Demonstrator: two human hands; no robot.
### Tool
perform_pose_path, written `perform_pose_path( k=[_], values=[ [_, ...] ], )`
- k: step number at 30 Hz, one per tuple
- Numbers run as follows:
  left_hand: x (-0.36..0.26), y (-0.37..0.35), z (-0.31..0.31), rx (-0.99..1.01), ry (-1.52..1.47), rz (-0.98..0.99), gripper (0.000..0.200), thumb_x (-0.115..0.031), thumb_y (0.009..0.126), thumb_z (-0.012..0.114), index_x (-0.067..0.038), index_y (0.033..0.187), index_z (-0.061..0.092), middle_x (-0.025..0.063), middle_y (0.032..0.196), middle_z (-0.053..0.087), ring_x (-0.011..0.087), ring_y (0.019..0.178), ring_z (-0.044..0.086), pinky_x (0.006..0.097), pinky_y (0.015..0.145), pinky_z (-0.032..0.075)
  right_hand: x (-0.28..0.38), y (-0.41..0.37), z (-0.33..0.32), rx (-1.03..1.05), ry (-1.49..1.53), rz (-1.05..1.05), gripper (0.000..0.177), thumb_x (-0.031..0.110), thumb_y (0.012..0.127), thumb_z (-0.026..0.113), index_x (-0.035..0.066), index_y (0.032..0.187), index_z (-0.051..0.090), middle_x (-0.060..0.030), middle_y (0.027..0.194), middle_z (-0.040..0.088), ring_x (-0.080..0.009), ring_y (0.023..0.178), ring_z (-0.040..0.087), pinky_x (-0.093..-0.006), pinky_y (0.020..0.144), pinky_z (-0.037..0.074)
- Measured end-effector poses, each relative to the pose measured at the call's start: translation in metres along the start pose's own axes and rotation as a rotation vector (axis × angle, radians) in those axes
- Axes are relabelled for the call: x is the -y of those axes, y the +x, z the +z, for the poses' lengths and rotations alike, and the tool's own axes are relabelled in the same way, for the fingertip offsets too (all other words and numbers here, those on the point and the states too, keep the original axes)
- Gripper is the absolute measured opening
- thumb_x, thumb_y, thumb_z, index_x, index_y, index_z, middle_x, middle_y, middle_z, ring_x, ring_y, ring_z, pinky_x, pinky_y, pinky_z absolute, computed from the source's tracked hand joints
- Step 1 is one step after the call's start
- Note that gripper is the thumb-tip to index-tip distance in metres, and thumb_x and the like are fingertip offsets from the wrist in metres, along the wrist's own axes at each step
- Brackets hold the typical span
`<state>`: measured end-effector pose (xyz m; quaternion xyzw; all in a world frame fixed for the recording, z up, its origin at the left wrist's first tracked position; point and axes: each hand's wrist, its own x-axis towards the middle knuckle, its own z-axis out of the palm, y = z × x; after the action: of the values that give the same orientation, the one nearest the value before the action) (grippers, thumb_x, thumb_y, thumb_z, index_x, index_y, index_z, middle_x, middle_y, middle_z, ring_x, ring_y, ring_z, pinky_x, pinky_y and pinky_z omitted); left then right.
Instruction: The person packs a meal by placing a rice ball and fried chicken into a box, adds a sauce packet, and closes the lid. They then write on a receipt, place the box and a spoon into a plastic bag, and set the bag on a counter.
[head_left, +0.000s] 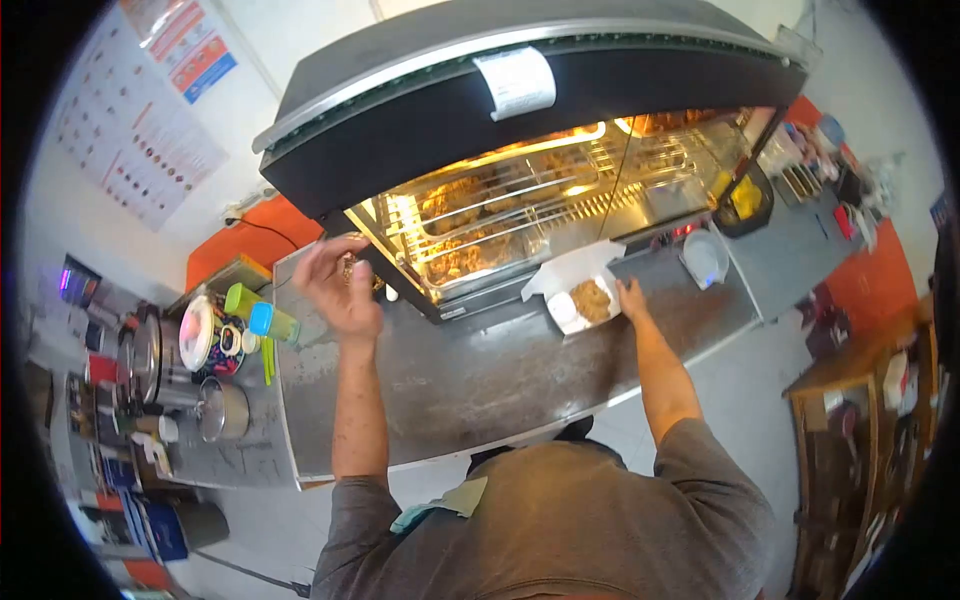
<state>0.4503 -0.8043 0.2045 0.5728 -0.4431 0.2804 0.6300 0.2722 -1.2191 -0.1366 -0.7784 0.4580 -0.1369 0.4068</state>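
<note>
Brownish shirt cloth (560, 520) is lying nearest. The left hand (342, 290) is spreading its fingers beside the lit cabinet (400, 155). On the table (460, 375), the open white box (580, 268) is holding browned food (591, 300), probably light, flimsy, best gripped by its walls; the right hand (631, 299) is touching its right edge, pinching or not I cannot tell.

Warm yellow light spilled from the display cabinet (400, 142) near twelve o'clock, glaring off its racks (520, 200), while the room stayed bright. A soft shadow darkened the tabletop (460, 385) toward four. Straight edges bowed, black swallowed the corners, and the wall poster's (140, 130) print blurred at ten.
</note>
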Motion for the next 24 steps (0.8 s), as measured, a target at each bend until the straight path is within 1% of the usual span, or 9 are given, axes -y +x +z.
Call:
perform_pose_path(
  k=[3, 5, 8, 10, 14, 15, 18, 21, 24],
  values=[
    [-0.042, 0.04, 0.065, 0.188, -0.098, -0.091, 0.051, -0.008, 0.089, 0.051, -0.009, 0.134, 0.027, 0.0233, 0.131, 0.046, 0.0288, 0.12, 0.047, 0.0392, 0.098, 0.039, 0.004, 0.007, 0.007, 0.166, -0.131, -0.016, 0.059, 0.046, 0.089, 0.051, -0.003, 0.121, 0.051, -0.0306, 0.117, 0.054, -0.0426, 0.113, 0.05, -0.0447, 0.096, 0.04],
    [-0.063, 0.062, 0.097, 0.244, -0.052, -0.151, 0.046, -0.015, 0.089, 0.051, -0.009, 0.133, 0.037, 0.0161, 0.139, 0.041, 0.0286, 0.126, 0.042, 0.0409, 0.101, 0.035, 0.014, 0.003, 0.012, 0.217, -0.192, -0.003, 0.056, 0.046, 0.089, 0.05, -0.003, 0.115, 0.055, -0.0309, 0.112, 0.056, -0.0443, 0.109, 0.053, -0.0461, 0.093, 0.042],
    [-0.072, 0.09, 0.124, 0.303, 0.097, -0.193, 0.041, -0.013, 0.086, 0.052, -0.008, 0.126, 0.049, 0.0135, 0.136, 0.045, 0.0236, 0.123, 0.045, 0.0379, 0.102, 0.034, 0.015, -0.006, 0.012, 0.091, -0.292, -0.035, 0.046, 0.04, 0.092, 0.048, -0.003, 0.101, 0.061, -0.0306, 0.103, 0.059, -0.0456, 0.102, 0.055, -0.0486, 0.086, 0.045],
    [-0.066, 0.102, 0.136, 0.379, -0.109, -0.387, 0.034, -0.015, 0.084, 0.055, 0.0, 0.115, 0.059, 0.0121, 0.123, 0.055, 0.0201, 0.119, 0.047, 0.0312, 0.097, 0.037, 0.012, -0.015, 0.011, -0.029, -0.1, -0.057, 0.039, 0.033, 0.094, 0.046, -0.002, 0.095, 0.063, -0.0277, 0.097, 0.061, -0.0449, 0.096, 0.057, -0.0494, 0.081, 0.045],
    [-0.076, 0.094, 0.166, 0.156, -0.147, -0.551, 0.033, -0.006, 0.079, 0.059, 0.0, 0.111, 0.063, 0.0066, 0.102, 0.062, 0.0114, 0.09, 0.057, 0.0244, 0.08, 0.047, -0.005, -0.048, 0.004, -0.209, -0.046, -0.213, 0.037, 0.026, 0.094, 0.044, -0.005, 0.09, 0.064, -0.0266, 0.085, 0.062, -0.0441, 0.087, 0.058, -0.05, 0.078, 0.044],
    [-0.069, 0.084, 0.174, 0.13, -0.257, -0.544, 0.032, -0.002, 0.079, 0.064, 0.001, 0.111, 0.062, 0.0068, 0.1, 0.06, 0.0106, 0.086, 0.058, 0.0225, 0.073, 0.048, -0.015, -0.06, -0.001, -0.256, -0.014, -0.209, 0.037, 0.025, 0.094, 0.044, -0.005, 0.089, 0.063, -0.0264, 0.085, 0.061, -0.0442, 0.084, 0.058, -0.0504, 0.077, 0.044],
    [-0.062, 0.051, 0.205, 0.131, -0.496, -0.539, 0.042, 0.006, 0.08, 0.064, 0.007, 0.12, 0.053, 0.0135, 0.114, 0.056, 0.0186, 0.104, 0.056, 0.0293, 0.089, 0.048, -0.051, -0.102, -0.025, -0.402, -0.046, -0.133, 0.036, 0.024, 0.093, 0.043, -0.005, 0.087, 0.063, -0.0266, 0.086, 0.061, -0.0442, 0.083, 0.057, -0.05, 0.076, 0.044],
    [-0.07, 0.025, 0.248, 0.205, -0.645, -0.525, 0.049, 0.01, 0.08, 0.062, 0.007, 0.126, 0.048, 0.0135, 0.123, 0.051, 0.0173, 0.11, 0.053, 0.0289, 0.094, 0.045, -0.089, -0.151, -0.071, -0.367, 0.069, 0.101, 0.035, 0.022, 0.093, 0.043, -0.006, 0.087, 0.064, -0.0265, 0.087, 0.062, -0.0435, 0.085, 0.058, -0.0493, 0.077, 0.044],
    [-0.088, 0.004, 0.298, 0.319, -0.796, -0.563, 0.054, 0.011, 0.08, 0.061, 0.005, 0.131, 0.044, 0.0116, 0.126, 0.048, 0.0179, 0.113, 0.052, 0.0299, 0.096, 0.044, -0.151, -0.192, -0.127, -0.412, 0.05, 0.128, 0.034, 0.021, 0.092, 0.042, -0.006, 0.088, 0.064, -0.0275, 0.087, 0.062, -0.0431, 0.085, 0.059, -0.0485, 0.077, 0.044]
  ],
)
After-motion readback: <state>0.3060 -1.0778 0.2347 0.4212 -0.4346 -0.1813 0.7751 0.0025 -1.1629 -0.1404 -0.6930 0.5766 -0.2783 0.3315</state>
